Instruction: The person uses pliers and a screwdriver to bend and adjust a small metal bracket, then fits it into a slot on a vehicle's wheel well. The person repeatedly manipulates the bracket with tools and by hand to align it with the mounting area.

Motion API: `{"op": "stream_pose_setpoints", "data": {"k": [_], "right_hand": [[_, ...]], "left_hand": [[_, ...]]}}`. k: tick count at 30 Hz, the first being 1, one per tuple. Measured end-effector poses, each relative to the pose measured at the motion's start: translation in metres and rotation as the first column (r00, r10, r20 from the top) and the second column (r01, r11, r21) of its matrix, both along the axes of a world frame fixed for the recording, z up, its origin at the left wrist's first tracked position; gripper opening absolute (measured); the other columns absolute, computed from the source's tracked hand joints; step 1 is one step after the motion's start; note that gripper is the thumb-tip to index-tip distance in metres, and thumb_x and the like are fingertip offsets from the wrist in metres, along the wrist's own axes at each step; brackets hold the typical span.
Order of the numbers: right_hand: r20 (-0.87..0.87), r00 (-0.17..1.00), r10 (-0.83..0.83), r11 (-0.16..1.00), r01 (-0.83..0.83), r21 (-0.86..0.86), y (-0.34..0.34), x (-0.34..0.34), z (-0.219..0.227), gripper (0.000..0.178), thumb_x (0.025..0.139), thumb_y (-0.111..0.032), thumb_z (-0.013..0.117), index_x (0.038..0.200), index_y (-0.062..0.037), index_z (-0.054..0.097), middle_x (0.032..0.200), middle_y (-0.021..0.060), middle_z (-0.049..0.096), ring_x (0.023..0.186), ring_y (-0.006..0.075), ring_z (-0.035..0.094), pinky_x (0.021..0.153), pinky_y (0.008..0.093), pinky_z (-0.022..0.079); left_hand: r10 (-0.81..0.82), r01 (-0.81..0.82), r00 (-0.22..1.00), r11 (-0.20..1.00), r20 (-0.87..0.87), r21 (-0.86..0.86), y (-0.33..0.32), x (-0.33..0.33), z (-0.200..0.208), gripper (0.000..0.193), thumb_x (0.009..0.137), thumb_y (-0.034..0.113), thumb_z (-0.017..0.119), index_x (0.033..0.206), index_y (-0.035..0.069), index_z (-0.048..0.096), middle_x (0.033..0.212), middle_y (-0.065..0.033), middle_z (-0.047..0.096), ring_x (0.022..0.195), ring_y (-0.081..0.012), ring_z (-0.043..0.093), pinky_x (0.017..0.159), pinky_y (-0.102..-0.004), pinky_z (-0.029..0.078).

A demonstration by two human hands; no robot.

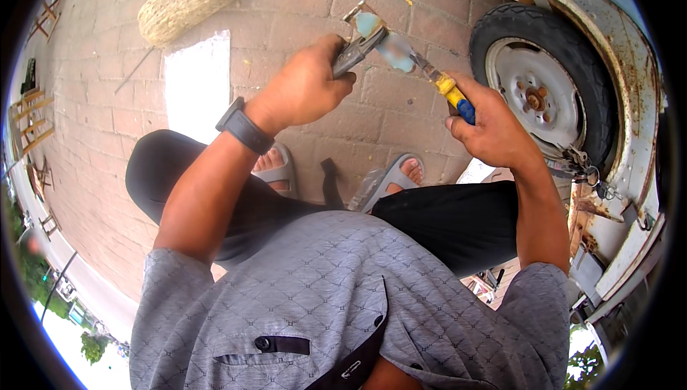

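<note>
My left hand (306, 88) is closed around grey metal pliers (360, 52). Their jaws reach a small flat metal piece with patchy light-blue paint (368, 23), held up over the brick paving. In my right hand (495, 124) is a hand tool with a yellow and blue handle (451, 91). Its metal shaft points up and left, and its end meets the painted piece. That end is blurred, so its exact shape cannot be told.
A vehicle wheel (533, 93) stands close on the right, under a rusty body panel (630, 68). Keys (583, 164) hang near it. A white sheet (197, 82) lies on the paving at left, below a tan rounded block (189, 0). My sandalled feet (397, 179) are below my hands.
</note>
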State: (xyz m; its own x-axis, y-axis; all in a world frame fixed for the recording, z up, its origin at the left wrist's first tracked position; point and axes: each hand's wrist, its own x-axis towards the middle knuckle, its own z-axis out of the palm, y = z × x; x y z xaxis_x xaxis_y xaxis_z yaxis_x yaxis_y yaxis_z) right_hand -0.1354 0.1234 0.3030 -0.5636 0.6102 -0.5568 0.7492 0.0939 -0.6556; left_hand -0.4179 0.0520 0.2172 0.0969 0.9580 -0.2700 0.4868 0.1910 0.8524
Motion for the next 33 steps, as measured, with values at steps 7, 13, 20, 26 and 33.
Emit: {"op": "stream_pose_setpoints", "data": {"k": [7,13,20,26,33], "right_hand": [[-0.112,0.994,0.007,0.996,0.003,0.085,-0.003,0.004,-0.009,0.052,0.084,-0.001,0.063,0.135,0.0004,0.055,0.082,0.0156,0.056,0.072,0.0253,0.056,0.071,0.038,0.048],[-0.09,0.996,0.001,0.991,0.011,0.135,-0.007,0.007,-0.014,0.052,0.084,-0.001,0.061,0.135,0.0011,0.055,0.08,0.0182,0.057,0.07,0.0263,0.057,0.068,0.0385,0.048],[0.006,1.0,-0.004,0.998,0.004,0.055,-0.01,-0.001,-0.011,0.047,0.083,0.0,0.058,0.13,0.0019,0.057,0.076,0.0207,0.058,0.067,0.032,0.059,0.066,0.0405,0.048],[0.057,0.998,0.035,0.996,-0.039,0.074,-0.009,-0.006,-0.015,0.038,0.082,-0.001,0.059,0.119,0.0026,0.059,0.076,0.0249,0.059,0.069,0.0375,0.062,0.066,0.044,0.048],[0.096,0.995,0.004,1.0,-0.006,0.022,-0.004,-0.005,-0.013,0.038,0.084,-0.003,0.063,0.121,0.0017,0.059,0.074,0.0194,0.057,0.066,0.0309,0.058,0.064,0.0408,0.046]], "left_hand": [[0.002,-0.002,1.0,0.999,0.006,-0.035,0.001,0.001,0.003,0.036,0.088,0.015,0.071,0.115,-0.004,0.058,0.084,-0.0147,0.061,0.075,-0.0243,0.057,0.074,-0.0383,0.05],[0.016,-0.016,1.0,0.999,-0.012,-0.03,-0.004,0.007,-0.003,0.033,0.09,0.013,0.069,0.115,-0.005,0.057,0.082,-0.019,0.061,0.073,-0.0272,0.057,0.072,-0.0386,0.05],[0.013,-0.013,0.996,1.0,-0.084,-0.002,-0.016,0.014,-0.026,0.028,0.095,0.012,0.063,0.115,-0.006,0.054,0.086,-0.0257,0.064,0.08,-0.0398,0.064,0.075,-0.0438,0.052],[0.033,-0.034,0.986,0.999,-0.162,-0.005,-0.019,0.019,-0.036,0.029,0.094,0.01,0.061,0.117,-0.006,0.052,0.087,-0.03,0.065,0.083,-0.0468,0.066,0.074,-0.0481,0.052],[0.037,-0.042,0.996,0.998,-0.086,-0.055,-0.011,0.016,-0.039,0.032,0.092,0.014,0.066,0.115,-0.006,0.056,0.087,-0.0257,0.065,0.082,-0.0369,0.066,0.077,-0.0426,0.052]]}}
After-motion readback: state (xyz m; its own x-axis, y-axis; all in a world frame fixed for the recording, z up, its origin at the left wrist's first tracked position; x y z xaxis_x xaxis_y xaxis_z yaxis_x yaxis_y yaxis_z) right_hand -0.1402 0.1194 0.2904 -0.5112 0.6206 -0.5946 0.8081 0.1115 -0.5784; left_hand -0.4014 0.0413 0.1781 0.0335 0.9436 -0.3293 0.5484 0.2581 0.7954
